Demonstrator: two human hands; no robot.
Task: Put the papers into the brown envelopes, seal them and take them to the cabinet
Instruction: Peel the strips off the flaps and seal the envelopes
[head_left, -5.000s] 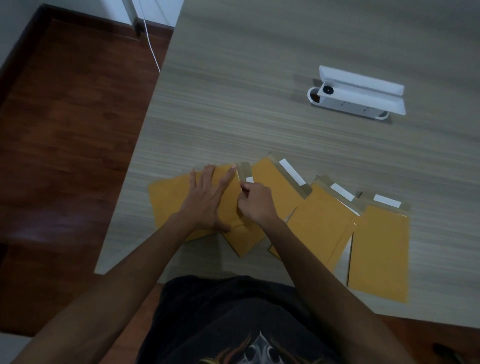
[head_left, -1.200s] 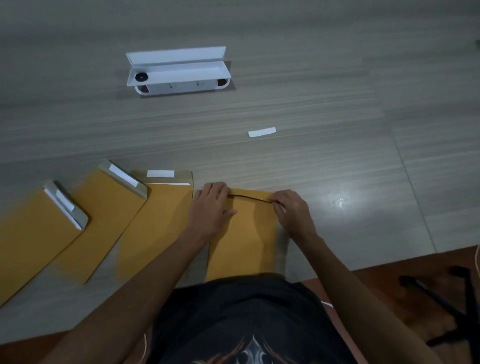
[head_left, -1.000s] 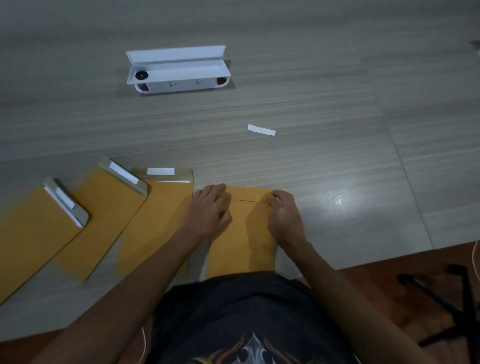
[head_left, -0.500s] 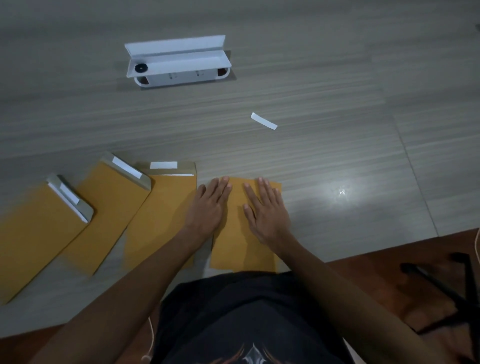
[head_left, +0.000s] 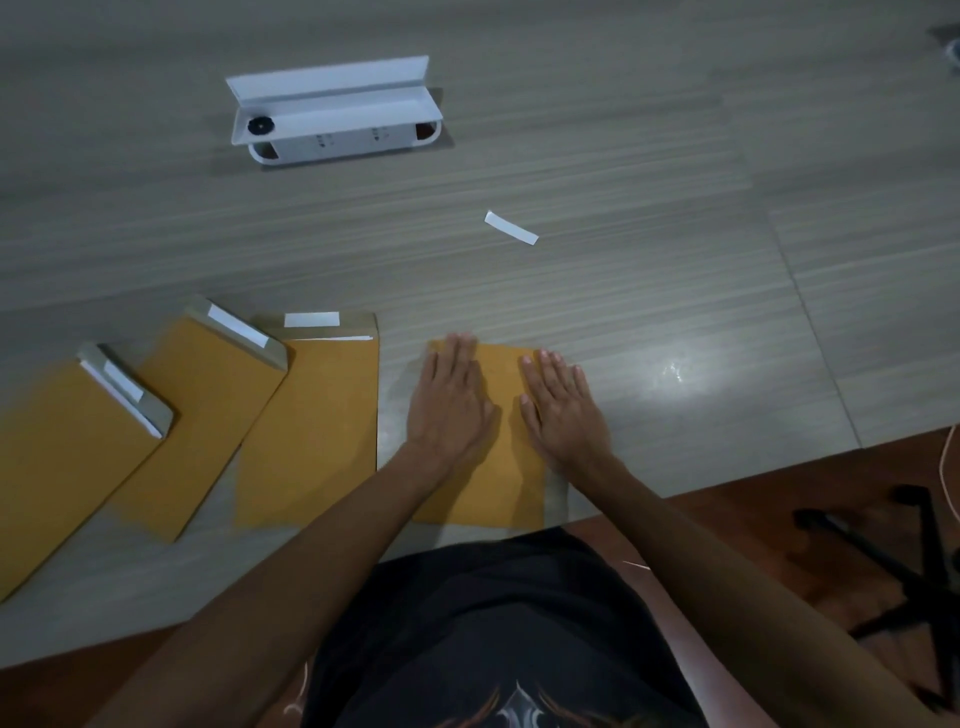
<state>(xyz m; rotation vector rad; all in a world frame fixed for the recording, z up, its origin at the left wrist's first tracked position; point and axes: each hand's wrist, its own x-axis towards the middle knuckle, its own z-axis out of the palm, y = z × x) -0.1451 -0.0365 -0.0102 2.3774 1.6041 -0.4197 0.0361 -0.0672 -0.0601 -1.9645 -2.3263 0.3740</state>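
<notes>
Both hands flat on one brown envelope (head_left: 506, 467) at the near table edge, right in front of the person. Left hand (head_left: 449, 402) palm down, fingers straight and together, pressing the envelope's left half up to its top edge; right hand (head_left: 563, 410) palm down, fingers straight and slightly spread, pressing the right half. Neither hand grasps anything, both released and laid flat. This envelope's flap looks folded down, no white strip showing on it. Three more brown envelopes lie to its left on the grey wood-grain table (head_left: 623, 156): nearest one (head_left: 311, 431) upright, flap open with a white adhesive strip (head_left: 311, 319) at top and a thin white paper edge showing at the mouth; middle one (head_left: 202, 415) tilted, flap raised with white strip; far-left one (head_left: 62, 457) tilted, partly cut by the frame edge, flap raised with white strip. The middle one overlaps the far-left one. A loose white peel-off strip (head_left: 511, 227) lies on the table beyond the hands, well apart from all envelopes. Farther back a white open-lidded box (head_left: 337, 117) with a black round knob at its left end; small dark marks on its front, too small to read. No legible writing or brand on any envelope. Dark shirt (head_left: 493, 634) with a partial graphic at bottom, not readable. Black chair base (head_left: 893, 561) on brown floor at right.
</notes>
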